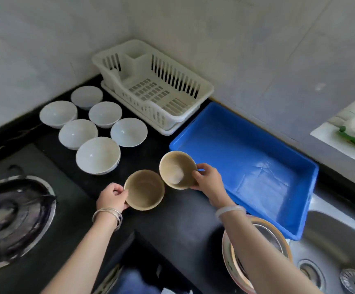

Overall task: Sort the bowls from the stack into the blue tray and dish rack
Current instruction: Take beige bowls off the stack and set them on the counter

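Note:
My right hand [207, 180] grips a tan bowl [175, 169] by its right rim, tilted and lifted just left of the blue tray [278, 200]. A second tan bowl [144, 189] sits on the black counter, and my left hand [112, 197] holds its left rim. The blue tray has nothing in it. Behind it in the corner stands the white dish rack [153, 85], also holding nothing. Several white bowls [98, 154] stand upright on the counter to the left of the rack.
A gas burner [13, 219] lies at the left. A steel sink [340, 251] is at the lower right, with a stack of plates and a metal bowl [263, 234] under my right forearm. Tiled walls close off the corner behind the rack.

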The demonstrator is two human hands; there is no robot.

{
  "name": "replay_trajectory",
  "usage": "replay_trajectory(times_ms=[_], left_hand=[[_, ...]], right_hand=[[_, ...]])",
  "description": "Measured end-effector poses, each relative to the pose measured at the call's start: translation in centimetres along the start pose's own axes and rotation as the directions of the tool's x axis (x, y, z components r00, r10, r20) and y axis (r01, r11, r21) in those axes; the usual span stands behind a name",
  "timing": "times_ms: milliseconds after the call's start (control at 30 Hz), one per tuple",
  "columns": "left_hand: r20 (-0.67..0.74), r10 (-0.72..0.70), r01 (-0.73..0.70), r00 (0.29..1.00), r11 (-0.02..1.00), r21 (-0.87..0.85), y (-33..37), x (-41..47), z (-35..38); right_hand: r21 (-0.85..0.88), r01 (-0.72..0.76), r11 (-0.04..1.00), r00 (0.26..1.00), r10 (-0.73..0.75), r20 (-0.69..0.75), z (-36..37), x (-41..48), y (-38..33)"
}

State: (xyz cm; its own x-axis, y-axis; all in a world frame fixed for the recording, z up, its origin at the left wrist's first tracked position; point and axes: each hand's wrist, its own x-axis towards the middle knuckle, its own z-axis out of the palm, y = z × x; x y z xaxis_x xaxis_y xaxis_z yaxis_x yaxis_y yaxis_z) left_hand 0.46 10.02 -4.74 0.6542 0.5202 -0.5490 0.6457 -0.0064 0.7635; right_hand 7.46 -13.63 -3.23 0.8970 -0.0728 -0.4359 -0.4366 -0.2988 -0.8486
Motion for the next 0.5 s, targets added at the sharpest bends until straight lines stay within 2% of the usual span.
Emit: replay_trajectory(times_ms=[200,500], left_hand=[[-0.104,-0.072,0.066,0.992,0.996,-0.054,-1.1,3.2,-2.4],[-0.138,-0.154,0.141,0.978,0.985,-0.102,-2.1,5.2,-3.2]], right_hand=[[-0.042,-0.111,0.993,0.99,0.114,0.08,6.6,5.0,-1.1],[-0.038,-0.225,0.974,0.971,0.228,0.077,10.5,7.2,-0.7]])
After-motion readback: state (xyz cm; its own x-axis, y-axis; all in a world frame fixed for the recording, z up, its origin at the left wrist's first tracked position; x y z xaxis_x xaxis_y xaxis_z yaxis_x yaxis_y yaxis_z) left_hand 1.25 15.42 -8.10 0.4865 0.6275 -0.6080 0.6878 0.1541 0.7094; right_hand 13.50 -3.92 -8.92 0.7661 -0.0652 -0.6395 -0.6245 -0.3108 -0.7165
